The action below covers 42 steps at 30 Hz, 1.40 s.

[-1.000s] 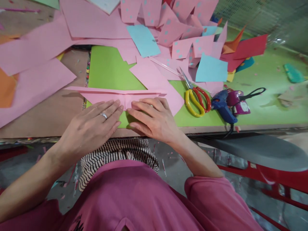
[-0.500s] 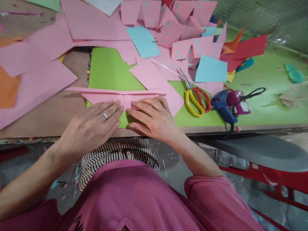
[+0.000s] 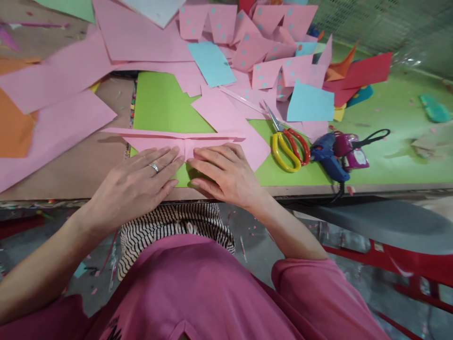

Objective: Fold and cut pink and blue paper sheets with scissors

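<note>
A folded pink paper lies on a green sheet near the table's front edge, with a long flap running left to right. My left hand lies flat on its left half, fingers stretched out, a ring on one finger. My right hand presses flat on the right half, fingers slightly bent and spread. The fingertips of both hands nearly meet at the paper's middle crease.
Yellow and red scissors lie right of my right hand. A blue glue gun and a purple object sit further right. Many pink, blue and red paper pieces cover the back. An orange sheet lies left.
Both hands stay pressed on the pink paper; only the view has shifted slightly.
</note>
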Each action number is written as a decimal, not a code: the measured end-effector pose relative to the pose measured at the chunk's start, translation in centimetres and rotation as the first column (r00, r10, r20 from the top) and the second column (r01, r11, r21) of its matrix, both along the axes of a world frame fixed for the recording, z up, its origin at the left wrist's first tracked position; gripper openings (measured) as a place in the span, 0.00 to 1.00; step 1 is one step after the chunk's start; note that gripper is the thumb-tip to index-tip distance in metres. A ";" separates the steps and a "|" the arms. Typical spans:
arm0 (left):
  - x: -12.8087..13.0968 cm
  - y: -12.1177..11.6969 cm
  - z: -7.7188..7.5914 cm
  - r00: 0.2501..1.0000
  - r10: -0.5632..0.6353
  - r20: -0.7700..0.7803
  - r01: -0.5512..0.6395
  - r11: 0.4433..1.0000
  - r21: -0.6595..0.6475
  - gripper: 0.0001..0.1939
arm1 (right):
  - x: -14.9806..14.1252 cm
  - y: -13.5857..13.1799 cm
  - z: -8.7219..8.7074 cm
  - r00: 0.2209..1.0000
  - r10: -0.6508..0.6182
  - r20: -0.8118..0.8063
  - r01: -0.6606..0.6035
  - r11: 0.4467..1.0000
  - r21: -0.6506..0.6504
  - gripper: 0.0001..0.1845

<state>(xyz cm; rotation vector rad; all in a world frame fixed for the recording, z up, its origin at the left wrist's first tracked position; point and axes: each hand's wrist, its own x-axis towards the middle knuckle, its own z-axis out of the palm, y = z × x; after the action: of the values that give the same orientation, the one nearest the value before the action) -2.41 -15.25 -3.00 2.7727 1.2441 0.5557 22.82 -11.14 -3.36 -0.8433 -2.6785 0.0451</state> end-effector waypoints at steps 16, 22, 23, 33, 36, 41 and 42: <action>0.0 0.6 0.2 1.000 -0.001 -0.009 0.001 0.998 -0.068 0.25 | 0.1 0.1 -0.3 1.000 -0.006 -0.027 0.005 1.000 -0.013 0.23; 0.1 0.7 0.3 1.000 0.009 0.001 -0.009 0.999 -0.047 0.25 | 0.0 0.0 -0.3 0.999 -0.021 -0.025 0.019 0.999 -0.049 0.23; 0.1 0.7 0.3 1.000 0.000 0.000 0.000 0.999 -0.037 0.25 | 0.0 0.0 -0.3 0.999 -0.021 -0.029 0.019 0.998 -0.052 0.23; 0.2 0.8 0.4 1.000 -0.020 -0.009 0.021 0.999 0.026 0.23 | 0.0 0.0 -0.3 0.999 -0.028 -0.021 0.027 0.999 -0.046 0.25; 0.3 0.8 0.4 1.000 -0.020 -0.015 0.020 1.000 0.021 0.23 | -0.1 0.0 -0.2 0.999 -0.042 -0.002 0.042 0.999 -0.031 0.25; 0.3 0.9 0.3 1.000 -0.023 -0.005 0.023 0.999 0.022 0.23 | -0.2 -0.1 -0.1 0.999 -0.047 0.016 0.048 0.998 -0.040 0.25; 0.3 0.9 0.3 1.000 -0.021 -0.010 0.021 1.000 0.019 0.23 | -0.2 -0.1 -0.1 0.999 -0.047 0.019 0.048 0.998 -0.038 0.24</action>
<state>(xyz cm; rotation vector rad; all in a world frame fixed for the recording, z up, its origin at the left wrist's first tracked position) -2.10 -14.40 -2.71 2.8039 1.2170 0.5569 22.66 -11.19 -3.45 -0.9231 -2.6810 0.0778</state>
